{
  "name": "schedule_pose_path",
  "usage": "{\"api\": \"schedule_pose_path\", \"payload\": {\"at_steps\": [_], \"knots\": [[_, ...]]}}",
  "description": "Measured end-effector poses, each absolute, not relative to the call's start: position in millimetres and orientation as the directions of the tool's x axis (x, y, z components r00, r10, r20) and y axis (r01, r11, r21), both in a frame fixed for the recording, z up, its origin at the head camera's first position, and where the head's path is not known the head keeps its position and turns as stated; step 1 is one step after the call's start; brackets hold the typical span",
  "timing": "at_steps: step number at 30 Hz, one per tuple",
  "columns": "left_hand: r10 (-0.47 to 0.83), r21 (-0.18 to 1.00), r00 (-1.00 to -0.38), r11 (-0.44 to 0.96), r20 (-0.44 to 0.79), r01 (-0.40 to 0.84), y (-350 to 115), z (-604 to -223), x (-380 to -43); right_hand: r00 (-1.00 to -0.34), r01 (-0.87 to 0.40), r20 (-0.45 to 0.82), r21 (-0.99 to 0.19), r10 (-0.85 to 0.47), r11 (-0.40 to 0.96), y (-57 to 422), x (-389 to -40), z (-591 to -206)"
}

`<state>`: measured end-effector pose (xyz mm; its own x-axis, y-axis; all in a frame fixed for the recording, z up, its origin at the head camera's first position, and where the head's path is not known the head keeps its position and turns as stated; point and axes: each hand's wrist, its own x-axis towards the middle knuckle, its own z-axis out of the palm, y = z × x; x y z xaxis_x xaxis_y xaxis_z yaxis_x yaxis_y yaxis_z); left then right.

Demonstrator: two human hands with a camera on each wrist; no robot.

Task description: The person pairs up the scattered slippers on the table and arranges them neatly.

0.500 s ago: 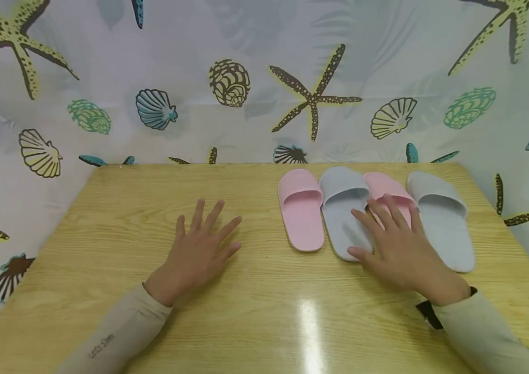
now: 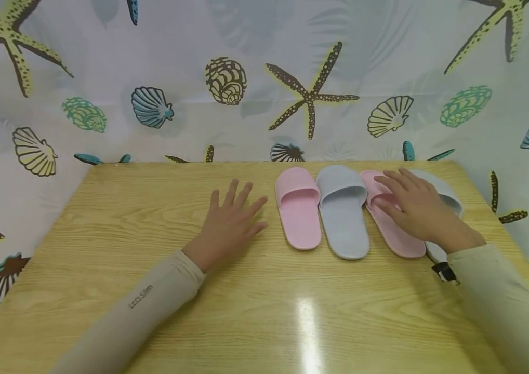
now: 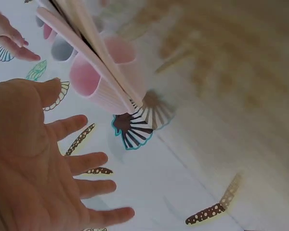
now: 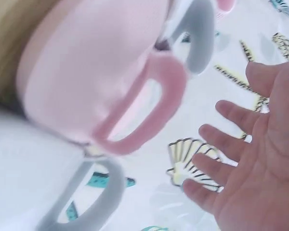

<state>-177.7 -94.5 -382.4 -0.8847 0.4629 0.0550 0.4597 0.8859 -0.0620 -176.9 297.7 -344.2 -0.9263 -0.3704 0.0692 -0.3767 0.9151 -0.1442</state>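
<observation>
Four-in-a-row wording aside, several slippers lie side by side on the table in the head view. From the left they are a pink slipper (image 2: 301, 223), a grey slipper (image 2: 346, 223), another pink slipper (image 2: 400, 239) and another grey slipper (image 2: 442, 188). My right hand (image 2: 416, 208) is over the two rightmost ones and hides much of the last grey slipper. In the right wrist view its fingers (image 4: 226, 139) are spread and hold nothing. My left hand (image 2: 224, 228), fingers spread, is nearest the leftmost pink slipper and apart from it.
The wooden table (image 2: 119, 234) reaches back to a pale cloth (image 2: 175, 47) printed with shells and starfish. That cloth also hangs at both sides. A small black-and-white item (image 2: 444, 271) shows beside the right sleeve.
My right hand has moved forward and to the right, uncovering the left grey slipper. My left hand has moved forward and to the right, closer to the leftmost pink slipper.
</observation>
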Motion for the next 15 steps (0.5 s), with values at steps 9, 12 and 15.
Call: {"api": "schedule_pose_path", "payload": {"at_steps": [9, 12, 15], "knots": [[0.586, 0.052, -0.808, 0.807, 0.066, 0.589, -58.6, -386.3, -219.8, -0.917, -0.361, -0.122, -0.152, -0.380, 0.920, 320.5, -220.8, -344.3], [0.574, 0.128, -0.816, 0.806, 0.071, 0.578, -48.9, -385.1, -233.0, -0.906, -0.357, -0.170, -0.190, -0.388, 0.915, 321.3, -229.7, -342.5], [0.556, 0.198, -0.828, 0.806, 0.066, 0.557, -39.9, -384.9, -243.6, -0.892, -0.349, -0.212, -0.239, -0.399, 0.906, 321.9, -234.7, -342.3]]}}
